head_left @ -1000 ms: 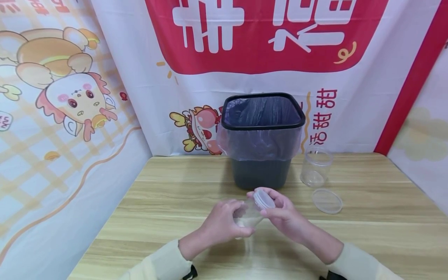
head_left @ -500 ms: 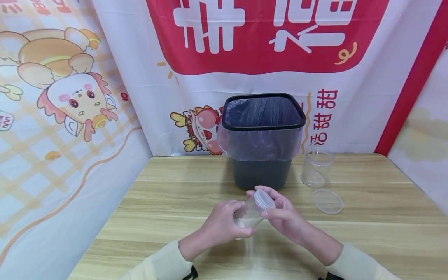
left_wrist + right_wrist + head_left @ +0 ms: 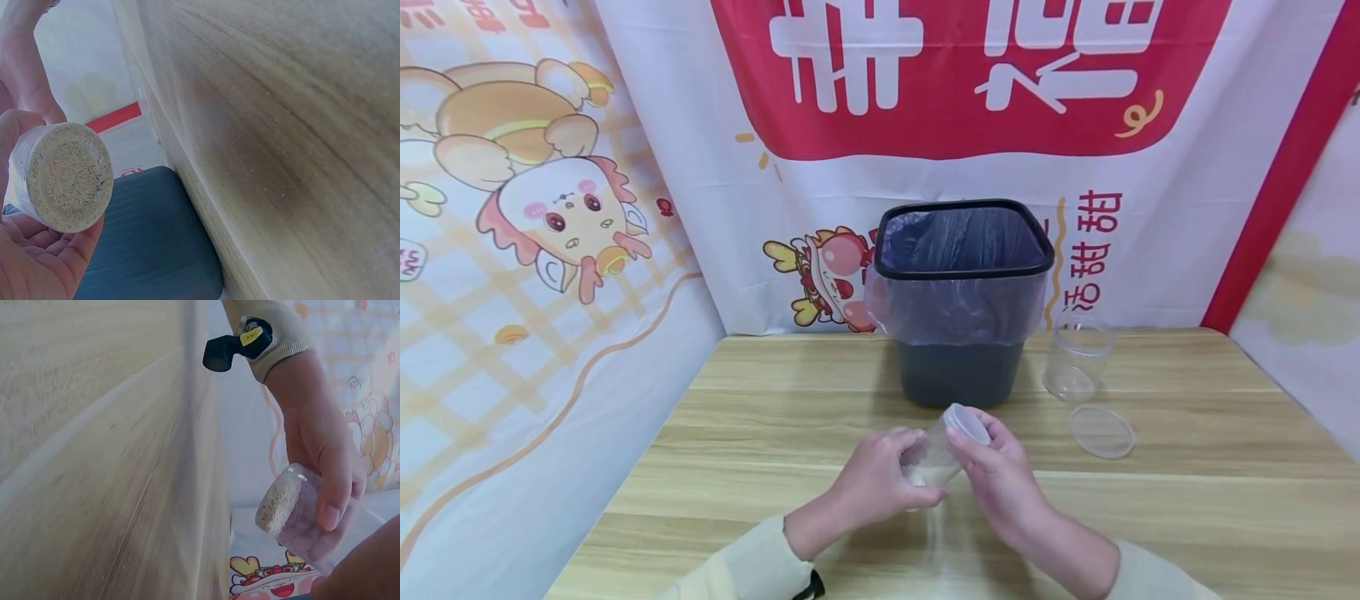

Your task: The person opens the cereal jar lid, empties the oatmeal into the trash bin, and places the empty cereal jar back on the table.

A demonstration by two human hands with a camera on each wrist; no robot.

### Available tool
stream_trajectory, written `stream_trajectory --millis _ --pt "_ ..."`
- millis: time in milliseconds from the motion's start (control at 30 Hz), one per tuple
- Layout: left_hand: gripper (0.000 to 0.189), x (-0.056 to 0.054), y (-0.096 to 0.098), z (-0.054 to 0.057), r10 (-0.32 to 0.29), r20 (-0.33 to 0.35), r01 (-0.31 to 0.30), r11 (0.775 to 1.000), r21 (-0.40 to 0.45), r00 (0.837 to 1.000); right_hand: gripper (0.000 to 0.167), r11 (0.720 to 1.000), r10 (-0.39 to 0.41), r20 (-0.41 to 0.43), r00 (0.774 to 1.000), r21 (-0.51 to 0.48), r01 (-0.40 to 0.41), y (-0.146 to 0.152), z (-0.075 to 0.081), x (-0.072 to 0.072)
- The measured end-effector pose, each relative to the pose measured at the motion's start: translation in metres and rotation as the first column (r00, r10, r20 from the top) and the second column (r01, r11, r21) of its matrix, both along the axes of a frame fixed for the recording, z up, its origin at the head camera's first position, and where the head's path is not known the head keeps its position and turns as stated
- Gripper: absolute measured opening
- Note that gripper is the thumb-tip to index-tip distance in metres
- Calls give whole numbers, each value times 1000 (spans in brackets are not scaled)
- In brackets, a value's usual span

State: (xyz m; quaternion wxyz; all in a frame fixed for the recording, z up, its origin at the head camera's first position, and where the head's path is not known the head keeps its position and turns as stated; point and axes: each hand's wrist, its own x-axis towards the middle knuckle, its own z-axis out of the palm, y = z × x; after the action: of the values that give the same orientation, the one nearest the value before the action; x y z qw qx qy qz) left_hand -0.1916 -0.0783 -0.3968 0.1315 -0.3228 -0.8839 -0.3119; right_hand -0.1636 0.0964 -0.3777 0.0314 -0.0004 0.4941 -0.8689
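Note:
A clear plastic jar is tilted above the table, its capped end up and to the right. My left hand grips the jar's lower body, thumb on the near side and fingers round the far side. Pale, flaky bits fill the jar's bottom, shown face-on in the left wrist view. At the upper end, my right hand grips the translucent screw lid, thumb lying along its near edge. In the right wrist view, the contents lie in the low end, and the lid is hidden.
Behind the hands stands a dark bin lined with a clear bag. To its right are an open clear jar and a flat clear lid on the wooden table. Printed cloths hang at the back and left.
My right hand has turned about the lid, its thumb moving left across the near edge and its wrist dropping lower. My left hand and the jar have stayed nearly still.

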Motion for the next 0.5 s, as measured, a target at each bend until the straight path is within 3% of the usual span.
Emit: stream_trajectory --millis 267,400,500 --pt "49 0 0 0 0 -6 0 1000 -9 1000 43 1000 -7 7 1000 16 7 -2 -1 0" --pt "50 1 -1 0 2 -7 -2 1000 -9 1000 45 998 51 -51 997 28 -50 4 -6 -3" --pt "49 0 -1 0 -2 -8 2 1000 -6 1000 43 990 137 -121 983 44 -132 12 -12 -8"
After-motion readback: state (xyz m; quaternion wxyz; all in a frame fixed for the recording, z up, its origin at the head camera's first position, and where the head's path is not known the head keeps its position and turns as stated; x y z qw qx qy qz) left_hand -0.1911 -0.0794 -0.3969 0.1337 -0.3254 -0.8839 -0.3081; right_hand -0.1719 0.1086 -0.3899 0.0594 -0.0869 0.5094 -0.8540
